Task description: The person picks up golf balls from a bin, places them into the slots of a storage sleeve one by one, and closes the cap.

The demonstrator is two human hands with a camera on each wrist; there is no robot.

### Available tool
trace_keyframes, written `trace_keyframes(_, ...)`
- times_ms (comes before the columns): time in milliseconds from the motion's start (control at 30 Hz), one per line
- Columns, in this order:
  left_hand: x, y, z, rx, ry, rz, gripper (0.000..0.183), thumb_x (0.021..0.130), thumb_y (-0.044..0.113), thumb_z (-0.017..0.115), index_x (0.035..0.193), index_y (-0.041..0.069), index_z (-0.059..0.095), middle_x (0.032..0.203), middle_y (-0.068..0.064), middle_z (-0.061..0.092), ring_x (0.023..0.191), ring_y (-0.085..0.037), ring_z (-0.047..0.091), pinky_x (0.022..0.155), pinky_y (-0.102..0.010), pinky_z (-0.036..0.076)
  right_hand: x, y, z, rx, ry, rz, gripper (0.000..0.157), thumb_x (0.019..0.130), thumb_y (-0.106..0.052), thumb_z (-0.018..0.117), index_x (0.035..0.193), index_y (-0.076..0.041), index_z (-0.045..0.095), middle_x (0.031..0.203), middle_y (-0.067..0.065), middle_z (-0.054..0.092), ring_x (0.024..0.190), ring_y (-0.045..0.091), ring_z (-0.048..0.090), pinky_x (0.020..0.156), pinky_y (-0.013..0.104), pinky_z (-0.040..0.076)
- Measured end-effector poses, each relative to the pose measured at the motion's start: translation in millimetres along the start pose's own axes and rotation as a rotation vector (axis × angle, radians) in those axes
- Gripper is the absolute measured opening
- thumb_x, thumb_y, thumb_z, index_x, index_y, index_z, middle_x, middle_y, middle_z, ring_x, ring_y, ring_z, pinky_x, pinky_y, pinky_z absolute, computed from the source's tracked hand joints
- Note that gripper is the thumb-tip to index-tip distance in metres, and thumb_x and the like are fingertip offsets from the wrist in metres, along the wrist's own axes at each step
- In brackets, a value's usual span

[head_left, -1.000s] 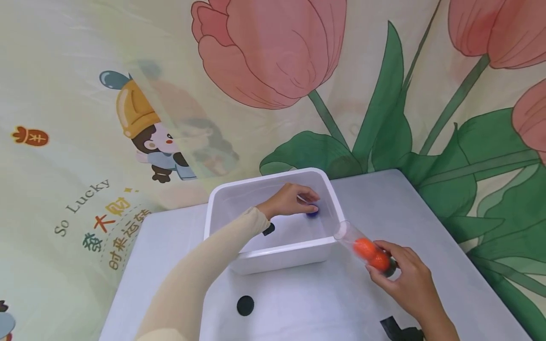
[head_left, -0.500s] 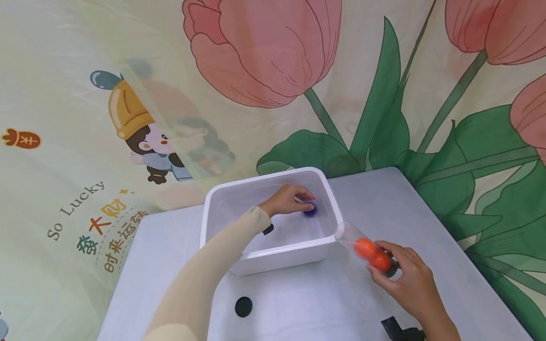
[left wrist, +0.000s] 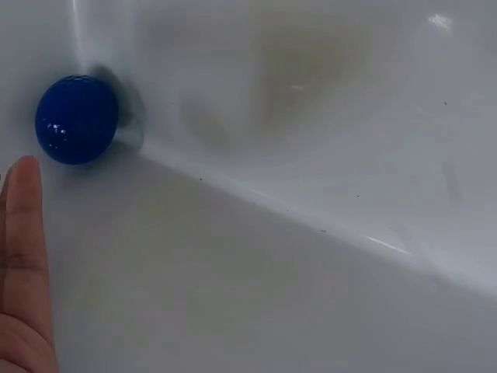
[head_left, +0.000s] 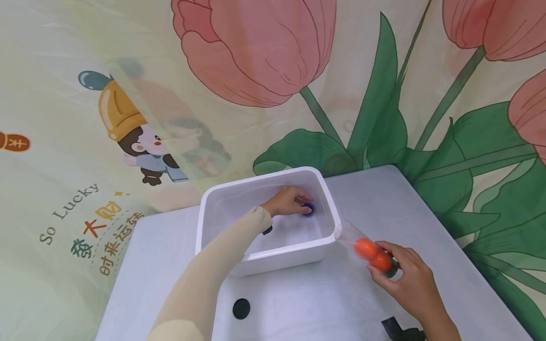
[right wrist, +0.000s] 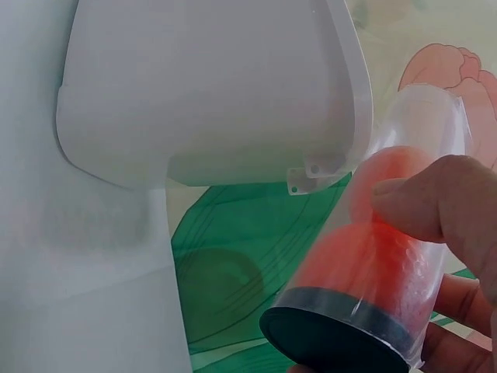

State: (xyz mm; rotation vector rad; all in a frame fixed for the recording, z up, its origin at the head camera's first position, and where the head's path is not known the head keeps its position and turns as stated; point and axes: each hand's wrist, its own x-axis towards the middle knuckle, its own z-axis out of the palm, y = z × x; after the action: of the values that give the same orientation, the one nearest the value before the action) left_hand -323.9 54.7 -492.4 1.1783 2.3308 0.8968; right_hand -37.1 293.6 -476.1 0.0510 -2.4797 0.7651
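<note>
Inside the white bin (head_left: 273, 250), my left hand (head_left: 289, 201) reaches over a blue ball (left wrist: 76, 120). The ball lies on the bin's floor near a wall. In the left wrist view one straight digit (left wrist: 26, 233) points at the ball's edge; whether it touches cannot be told. My right hand (head_left: 409, 274) grips a clear plastic tube (head_left: 350, 231) by its dark-capped end, thumb on one side and fingers on the other. Two orange balls (head_left: 365, 248) sit inside the tube. Its far end slants up toward the bin's near right corner.
A black disc (head_left: 241, 309) lies flat on the white table (head_left: 294, 308) before the bin. A black strap-like piece (head_left: 401, 330) shows by my right wrist. Behind the table hangs a printed cloth (head_left: 239, 137) with tulips.
The head view has shifted slightly, so the scene slides a little to the left. Both hands, the tube and the blue ball keep nearly the same places.
</note>
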Motion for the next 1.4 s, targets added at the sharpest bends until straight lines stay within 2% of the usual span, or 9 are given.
trace_keyframes(133, 0.9, -4.0, 2.0, 0.048, -0.01, 0.013, 0.036, 0.084, 0.009, 0.079, 0.116, -0.003, 0.07, 0.114, -0.016, 0.071, 0.104, -0.03, 0.07, 0.091, -0.03, 0.055, 0, 0, -1.0, 0.001, -0.001, 0.003, 0.062, 0.056, -0.011, 0.094, 0.112, -0.004, 0.068, 0.091, 0.008, 0.07, 0.078, 0.017, 0.057, 0.056, 0.029, 0.056)
trace_keyframes(333, 2.3, -12.7, 8.7, 0.239, -0.026, 0.061, 0.038, 0.08, 0.012, 0.081, 0.116, 0.004, 0.073, 0.113, -0.007, 0.072, 0.102, -0.021, 0.067, 0.086, -0.024, 0.052, -1, 1, -0.8, -0.004, 0.0, 0.0, 0.061, 0.056, -0.012, 0.093, 0.111, -0.005, 0.069, 0.09, 0.007, 0.07, 0.077, 0.015, 0.055, 0.056, 0.029, 0.056)
trace_keyframes(400, 3.2, -15.0, 11.4, 0.284, -0.022, 0.071, 0.038, 0.079, 0.014, 0.082, 0.115, 0.006, 0.073, 0.112, -0.005, 0.073, 0.102, -0.019, 0.066, 0.088, -0.024, 0.051, -2, 1, -0.8, -0.006, -0.003, 0.005, 0.06, 0.057, -0.012, 0.093, 0.111, -0.005, 0.069, 0.091, 0.007, 0.07, 0.077, 0.015, 0.054, 0.056, 0.029, 0.056)
trace_keyframes(533, 6.1, -16.1, 16.8, 0.325, -0.004, 0.067, 0.038, 0.077, 0.015, 0.084, 0.114, 0.008, 0.075, 0.11, -0.003, 0.073, 0.103, -0.017, 0.065, 0.094, -0.026, 0.048, -3, 3, -1.0, -0.008, -0.006, 0.013, 0.06, 0.057, -0.012, 0.093, 0.112, -0.005, 0.069, 0.091, 0.006, 0.07, 0.077, 0.015, 0.054, 0.056, 0.03, 0.055)
trace_keyframes(733, 9.2, -12.1, 24.6, 0.417, -0.02, 0.056, 0.038, 0.076, 0.018, 0.087, 0.11, 0.008, 0.076, 0.105, -0.003, 0.074, 0.099, -0.016, 0.066, 0.092, -0.026, 0.049, -4, 4, -1.4, -0.012, -0.006, 0.018, 0.06, 0.057, -0.012, 0.093, 0.112, -0.005, 0.069, 0.091, 0.007, 0.07, 0.077, 0.015, 0.055, 0.056, 0.03, 0.056)
trace_keyframes(933, 10.0, -7.7, 28.8, 0.436, -0.059, 0.037, 0.041, 0.075, 0.019, 0.088, 0.112, 0.008, 0.073, 0.109, -0.003, 0.072, 0.105, -0.018, 0.062, 0.098, -0.028, 0.046, -5, 6, -2.4, -0.013, -0.012, 0.03, 0.06, 0.057, -0.013, 0.093, 0.111, -0.005, 0.069, 0.091, 0.006, 0.07, 0.077, 0.015, 0.055, 0.056, 0.027, 0.054)
trace_keyframes(1100, 10.5, -8.5, 31.4, 0.435, -0.091, -0.008, 0.044, 0.076, 0.018, 0.087, 0.115, 0.008, 0.069, 0.113, -0.004, 0.07, 0.11, -0.02, 0.061, 0.102, -0.029, 0.044, -6, 7, -2.2, -0.01, -0.012, 0.039, 0.06, 0.058, -0.012, 0.093, 0.112, -0.005, 0.068, 0.091, 0.006, 0.07, 0.077, 0.015, 0.054, 0.056, 0.027, 0.054)
trace_keyframes(1267, 12.3, -11.4, 33.7, 0.44, -0.124, -0.027, 0.043, 0.078, 0.017, 0.086, 0.116, 0.009, 0.067, 0.114, -0.004, 0.069, 0.11, -0.021, 0.06, 0.102, -0.03, 0.044, -7, 8, -1.9, -0.012, -0.007, 0.038, 0.06, 0.058, -0.013, 0.093, 0.112, -0.007, 0.068, 0.09, 0.005, 0.07, 0.077, 0.015, 0.054, 0.056, 0.028, 0.054)
trace_keyframes(1400, 12.9, -7.2, 31.2, 0.409, -0.151, -0.036, 0.04, 0.081, 0.015, 0.084, 0.116, 0.008, 0.067, 0.113, -0.007, 0.069, 0.109, -0.022, 0.06, 0.1, -0.03, 0.045, -8, 10, -2.5, -0.006, 0.001, 0.039, 0.06, 0.057, -0.013, 0.092, 0.112, -0.007, 0.069, 0.09, 0.005, 0.069, 0.077, 0.015, 0.054, 0.056, 0.029, 0.055)
